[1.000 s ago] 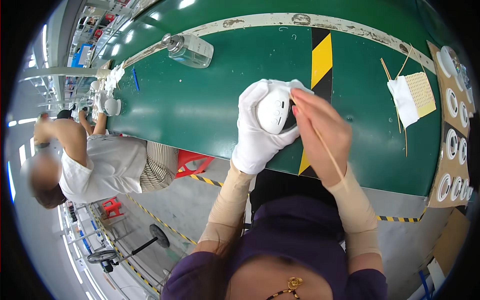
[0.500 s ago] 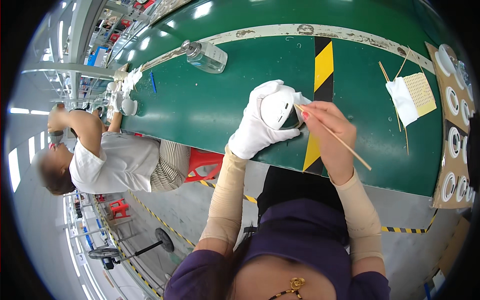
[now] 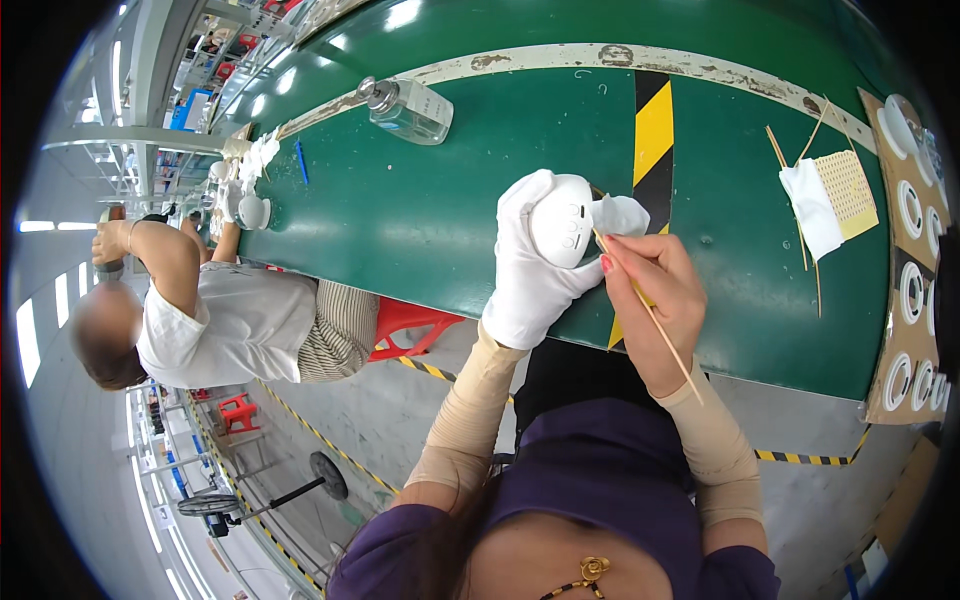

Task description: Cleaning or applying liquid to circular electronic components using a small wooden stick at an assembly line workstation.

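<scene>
My left hand (image 3: pixel 527 265), in a white glove, is closed around a rounded white plastic housing (image 3: pixel 560 222) with small slots and round marks on its face. It holds the housing above the green table. My bare right hand (image 3: pixel 655 300) pinches a thin wooden stick (image 3: pixel 668 345). The stick's upper end is at the housing's right edge, where I cannot tell whether it touches. A piece of white cloth (image 3: pixel 622 214) sticks out to the right of the housing, just above my right fingertips. What holds the cloth is hidden.
On the green table (image 3: pixel 400 215) lies a clear bottle (image 3: pixel 412 110). At right are a white cloth (image 3: pixel 812 210), a yellow perforated pad (image 3: pixel 846 190), several sticks and cardboard (image 3: pixel 890 385) carrying white rings. A person (image 3: pixel 240 325) sits at left by a red stool (image 3: pixel 405 325).
My left hand has turned the housing, so its slotted face shows more round marks, and moved slightly nearer me. The stick has swung steeper, its lower end moving left.
</scene>
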A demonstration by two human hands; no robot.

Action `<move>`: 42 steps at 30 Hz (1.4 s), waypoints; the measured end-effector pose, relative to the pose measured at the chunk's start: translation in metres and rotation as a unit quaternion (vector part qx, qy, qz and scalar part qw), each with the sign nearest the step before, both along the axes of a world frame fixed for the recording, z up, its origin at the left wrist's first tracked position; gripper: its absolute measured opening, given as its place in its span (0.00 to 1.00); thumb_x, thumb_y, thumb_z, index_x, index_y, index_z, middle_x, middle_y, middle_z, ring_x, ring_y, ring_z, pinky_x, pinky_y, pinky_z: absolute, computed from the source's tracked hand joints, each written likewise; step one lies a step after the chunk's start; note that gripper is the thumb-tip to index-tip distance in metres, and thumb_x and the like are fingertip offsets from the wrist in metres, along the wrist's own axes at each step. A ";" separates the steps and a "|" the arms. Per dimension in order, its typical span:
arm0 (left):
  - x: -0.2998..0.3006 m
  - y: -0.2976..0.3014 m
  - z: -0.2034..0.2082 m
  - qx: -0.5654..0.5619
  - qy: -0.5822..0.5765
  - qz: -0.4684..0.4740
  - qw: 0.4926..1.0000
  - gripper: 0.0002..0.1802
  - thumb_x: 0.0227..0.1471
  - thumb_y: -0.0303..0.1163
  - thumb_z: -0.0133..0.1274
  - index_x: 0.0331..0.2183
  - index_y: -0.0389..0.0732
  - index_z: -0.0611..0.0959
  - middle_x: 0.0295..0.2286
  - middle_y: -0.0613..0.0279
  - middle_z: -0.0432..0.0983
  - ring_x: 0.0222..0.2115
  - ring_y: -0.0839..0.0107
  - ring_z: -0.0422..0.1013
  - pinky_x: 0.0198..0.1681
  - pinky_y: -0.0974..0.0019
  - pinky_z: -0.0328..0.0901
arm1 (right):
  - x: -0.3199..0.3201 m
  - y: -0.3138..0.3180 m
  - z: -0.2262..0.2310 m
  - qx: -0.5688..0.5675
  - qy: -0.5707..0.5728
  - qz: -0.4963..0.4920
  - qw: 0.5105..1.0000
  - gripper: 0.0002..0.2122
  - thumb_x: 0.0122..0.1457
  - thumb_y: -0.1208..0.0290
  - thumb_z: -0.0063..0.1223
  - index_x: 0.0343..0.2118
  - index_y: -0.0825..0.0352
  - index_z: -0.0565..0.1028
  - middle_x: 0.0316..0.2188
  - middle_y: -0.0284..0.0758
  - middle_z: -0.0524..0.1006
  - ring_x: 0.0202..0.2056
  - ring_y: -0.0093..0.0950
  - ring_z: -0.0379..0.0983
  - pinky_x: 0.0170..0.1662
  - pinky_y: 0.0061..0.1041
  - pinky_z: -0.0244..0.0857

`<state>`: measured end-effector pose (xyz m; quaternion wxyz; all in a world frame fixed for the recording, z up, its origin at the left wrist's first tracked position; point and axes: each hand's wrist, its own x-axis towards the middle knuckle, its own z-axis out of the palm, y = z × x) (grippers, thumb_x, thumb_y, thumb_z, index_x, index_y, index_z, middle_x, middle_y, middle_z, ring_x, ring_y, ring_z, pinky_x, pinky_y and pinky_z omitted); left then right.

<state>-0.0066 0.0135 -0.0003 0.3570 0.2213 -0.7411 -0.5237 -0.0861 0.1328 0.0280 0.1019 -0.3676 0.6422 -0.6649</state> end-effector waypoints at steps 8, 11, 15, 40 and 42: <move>-0.003 0.001 -0.001 -0.020 0.004 0.007 1.000 0.50 0.31 0.25 0.72 0.54 0.43 0.60 0.48 0.56 0.61 0.48 0.65 0.65 0.51 0.63 0.63 | -0.008 -0.007 -0.002 -0.008 0.031 -0.014 0.999 0.08 0.53 0.85 0.55 0.37 0.74 0.78 0.32 0.35 0.75 0.31 0.22 0.70 0.34 0.18 0.64; -0.003 0.002 0.002 0.003 0.023 -0.011 1.000 0.50 0.31 0.25 0.72 0.54 0.42 0.60 0.48 0.56 0.61 0.48 0.65 0.65 0.51 0.64 0.63 | -0.006 -0.008 0.000 -0.003 0.006 -0.015 1.000 0.08 0.54 0.83 0.55 0.37 0.74 0.78 0.31 0.35 0.75 0.30 0.22 0.70 0.34 0.18 0.63; 0.000 0.000 -0.001 -0.042 -0.011 0.014 0.999 0.50 0.31 0.26 0.72 0.54 0.42 0.60 0.48 0.56 0.62 0.47 0.66 0.65 0.51 0.64 0.63 | 0.000 -0.002 -0.001 -0.022 0.026 -0.009 0.999 0.08 0.54 0.83 0.54 0.38 0.74 0.78 0.30 0.34 0.74 0.29 0.21 0.69 0.32 0.17 0.62; -0.001 -0.004 0.004 0.002 0.013 -0.034 0.999 0.48 0.32 0.23 0.71 0.53 0.43 0.60 0.48 0.56 0.64 0.47 0.68 0.67 0.51 0.65 0.64 | -0.005 -0.006 0.003 -0.004 -0.013 0.007 1.000 0.09 0.54 0.83 0.54 0.38 0.73 0.79 0.28 0.34 0.73 0.28 0.20 0.68 0.31 0.18 0.62; -0.003 -0.004 0.005 -0.026 0.009 -0.025 0.999 0.48 0.32 0.24 0.71 0.53 0.43 0.60 0.48 0.56 0.64 0.48 0.68 0.67 0.51 0.65 0.64 | -0.009 -0.009 0.005 0.005 0.033 -0.004 0.999 0.09 0.54 0.84 0.54 0.39 0.73 0.78 0.28 0.34 0.73 0.28 0.20 0.68 0.32 0.18 0.62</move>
